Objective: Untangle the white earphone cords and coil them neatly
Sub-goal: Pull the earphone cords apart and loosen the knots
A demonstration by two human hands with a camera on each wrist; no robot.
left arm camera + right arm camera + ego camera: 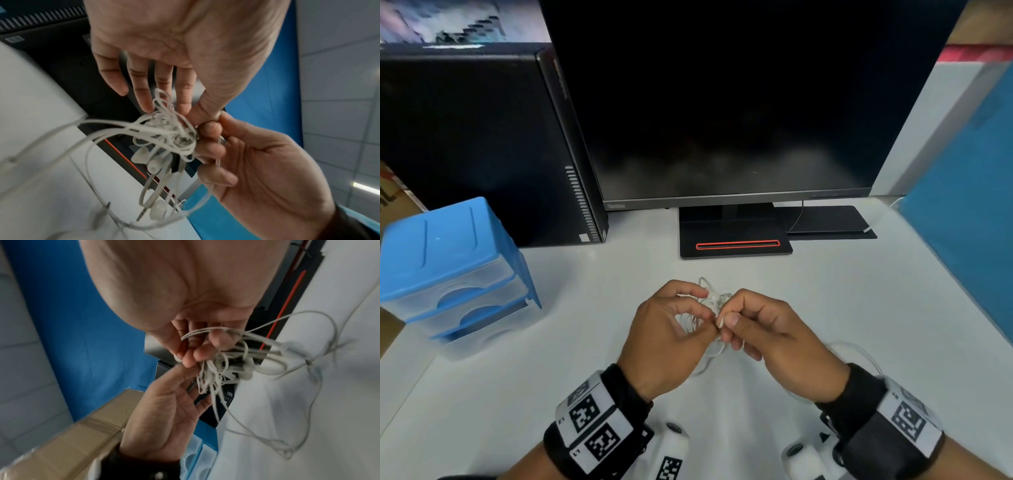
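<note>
A knot of thin white earphone cords [714, 301] hangs between both hands a little above the white desk [825, 291]. My left hand [702, 310] pinches the tangle with thumb and forefinger, its other fingers spread loosely. My right hand [731, 310] grips strands from the other side with curled fingers. In the left wrist view the tangle [168, 134] dangles white earbuds [141, 155] and a jack plug [141, 214] between the left hand [193, 113] and right hand [216, 123]. The right wrist view shows the right hand [191, 356] pinching the cords [222, 368].
Loose cord loops [859, 356] trail on the desk behind my right wrist. A dark monitor [739, 102] on its stand [736, 245] is straight ahead, with a black computer tower [482, 147] to its left. A blue drawer unit [455, 270] stands at left, a blue partition [962, 222] at right.
</note>
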